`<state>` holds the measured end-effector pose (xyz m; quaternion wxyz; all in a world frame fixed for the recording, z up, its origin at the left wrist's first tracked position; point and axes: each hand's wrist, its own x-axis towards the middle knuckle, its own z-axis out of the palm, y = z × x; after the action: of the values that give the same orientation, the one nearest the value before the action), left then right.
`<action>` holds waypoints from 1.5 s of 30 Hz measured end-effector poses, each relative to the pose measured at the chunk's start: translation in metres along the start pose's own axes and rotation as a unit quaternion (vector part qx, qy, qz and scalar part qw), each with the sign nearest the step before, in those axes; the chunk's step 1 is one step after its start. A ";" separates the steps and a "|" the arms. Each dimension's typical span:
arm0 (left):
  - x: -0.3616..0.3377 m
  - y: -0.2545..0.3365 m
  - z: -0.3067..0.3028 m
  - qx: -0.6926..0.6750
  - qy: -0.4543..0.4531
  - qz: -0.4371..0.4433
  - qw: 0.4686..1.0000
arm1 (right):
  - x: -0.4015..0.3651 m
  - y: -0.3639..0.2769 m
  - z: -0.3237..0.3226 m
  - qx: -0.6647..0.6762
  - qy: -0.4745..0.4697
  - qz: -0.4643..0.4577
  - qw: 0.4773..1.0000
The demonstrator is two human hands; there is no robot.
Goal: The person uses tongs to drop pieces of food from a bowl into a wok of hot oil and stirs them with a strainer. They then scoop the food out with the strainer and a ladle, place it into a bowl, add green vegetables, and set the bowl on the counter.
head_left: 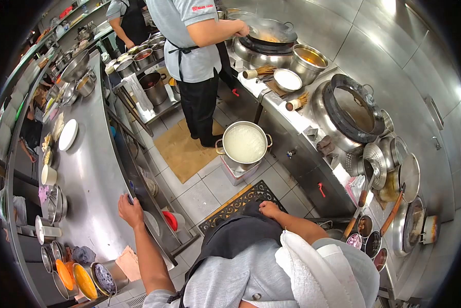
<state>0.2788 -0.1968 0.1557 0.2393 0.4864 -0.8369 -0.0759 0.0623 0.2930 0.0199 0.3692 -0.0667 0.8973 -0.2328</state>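
My left hand (131, 210) rests at the edge of the long steel counter (99, 205), thumb and fingers apart, with nothing seen in it. In front of my body, my right hand (270, 209) is curled closed beside my black apron (230, 233); what it holds, if anything, is hidden. On the floor ahead, a two-handled steel pot (244, 143) filled with white, frothy content stands on a low box (238, 174). A white oval plate (68, 134) lies on the counter to my left.
A co-worker (189, 46) stands ahead, one hand at a steaming wok (269, 35). Another wok (351, 108) sits on the right-hand range. Ladles (361, 197) and seasoning pots (365, 226) are near my right. A patterned floor mat (240, 205) and a cardboard sheet (181, 146) cover some tiles.
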 end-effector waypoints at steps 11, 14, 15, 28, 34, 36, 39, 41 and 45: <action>0.000 -0.001 0.001 0.010 -0.008 -0.009 1.000 | -0.003 0.000 -0.003 0.011 -0.002 0.011 1.000; 0.000 -0.001 0.002 0.012 -0.006 -0.009 1.000 | -0.005 -0.003 -0.005 0.003 -0.005 0.011 1.000; 0.000 -0.001 0.002 0.012 -0.004 -0.009 1.000 | -0.007 -0.004 -0.006 -0.001 -0.004 0.014 1.000; 0.000 0.000 0.003 0.018 0.006 0.003 1.000 | 0.005 0.006 0.002 0.005 0.012 -0.005 1.000; 0.000 0.004 0.001 0.025 0.000 -0.008 1.000 | 0.007 0.010 0.004 0.029 0.009 0.002 1.000; 0.000 0.003 0.001 0.027 0.001 -0.008 1.000 | 0.003 0.006 0.001 0.022 0.010 -0.001 1.000; 0.000 -0.001 0.003 0.017 0.004 0.002 1.000 | 0.006 0.010 0.003 0.040 -0.003 0.002 0.999; 0.000 0.001 0.001 0.020 0.002 0.003 1.000 | 0.008 0.011 0.006 0.032 0.006 0.000 0.999; 0.001 -0.001 0.002 0.020 0.002 0.010 1.000 | 0.007 0.010 0.005 0.038 -0.003 0.008 0.999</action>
<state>0.2779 -0.1986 0.1538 0.2323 0.4830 -0.8424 -0.0557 0.0610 0.2983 0.0074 0.3755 -0.0464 0.8874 -0.2635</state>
